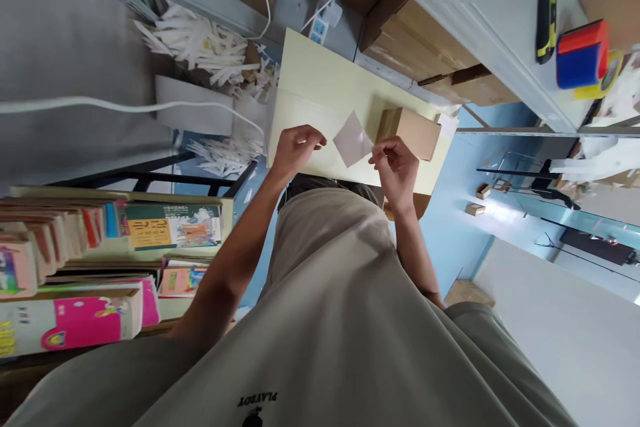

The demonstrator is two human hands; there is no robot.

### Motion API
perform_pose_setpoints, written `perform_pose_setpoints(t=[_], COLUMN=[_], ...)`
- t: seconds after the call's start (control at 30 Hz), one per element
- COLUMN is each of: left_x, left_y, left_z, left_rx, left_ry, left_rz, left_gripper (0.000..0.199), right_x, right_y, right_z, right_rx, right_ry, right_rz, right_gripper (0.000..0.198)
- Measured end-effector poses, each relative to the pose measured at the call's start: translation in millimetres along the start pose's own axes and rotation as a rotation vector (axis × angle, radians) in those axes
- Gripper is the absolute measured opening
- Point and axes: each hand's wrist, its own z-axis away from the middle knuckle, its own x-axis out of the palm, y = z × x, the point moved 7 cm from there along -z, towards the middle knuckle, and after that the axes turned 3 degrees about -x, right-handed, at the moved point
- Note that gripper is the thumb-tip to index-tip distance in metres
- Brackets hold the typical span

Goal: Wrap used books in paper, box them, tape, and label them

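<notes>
A small pale translucent square sheet [353, 140], perhaps plastic or paper, shows above the cream tabletop [305, 73], one corner towards me. My right hand [397, 167] has thumb and fingers pinched at the sheet's right corner. On the other side, my left hand [300, 149] is closed, its fingertips pressed together just short of the left corner; nothing shows in them. Behind my right hand a closed brown cardboard box [419, 133] sits on the table.
A white cable [125, 105] runs in from the left to the table. Books fill a shelf [227, 213] at lower left. Paper strips [200, 40] lie heaped beyond. A shelf at upper right bears a yellow-black utility knife [547, 13] and tape rolls [583, 57].
</notes>
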Motion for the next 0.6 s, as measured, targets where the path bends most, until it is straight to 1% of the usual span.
perform_pose_setpoints(t=[0.03,0.1,0.17,0.2,0.27,0.33,0.4,0.43,0.5,0.53,0.57,0.6], left_x=[5,16,25,29,33,31,19,8,-22,-39,-54,-64], left_y=[12,37,57,62,65,54,34,22,-1,-8,-10,-9], left_z=[7,21,32,35,33,21,-2,-16,-48,-63,-79,-94], left_rx=[0.025,0.076,0.115,0.131,0.155,0.156,0.128,0.105,0.050,0.049,0.086,0.150], left_ry=[-0.042,-0.118,-0.154,-0.153,-0.116,-0.040,0.074,0.142,0.301,0.351,0.348,0.280], left_rz=[0.048,0.065,0.021,-0.008,-0.062,-0.106,-0.142,-0.161,-0.199,-0.217,-0.237,-0.256], left_gripper=[0.028,0.032,0.032,0.031,0.026,0.020,0.016,0.017,0.024,0.028,0.032,0.036], right_x=[3,9,15,16,15,10,5,3,0,-2,-4,-6], right_y=[-2,-6,-8,-8,-6,-5,-5,-5,-7,-8,-9,-9], right_z=[0,0,-1,-1,-1,0,3,5,9,11,12,14], right_rx=[-0.010,-0.022,-0.014,-0.005,0.013,0.016,0.003,-0.005,-0.012,-0.014,-0.013,-0.009], right_ry=[-0.011,-0.039,-0.066,-0.072,-0.063,-0.018,0.032,0.048,0.063,0.069,0.075,0.081], right_rz=[-0.002,0.005,0.017,0.025,0.049,0.064,0.053,0.043,0.028,0.018,0.006,-0.007], right_gripper=[0.038,0.037,0.037,0.037,0.039,0.040,0.041,0.041,0.041,0.041,0.042,0.042])
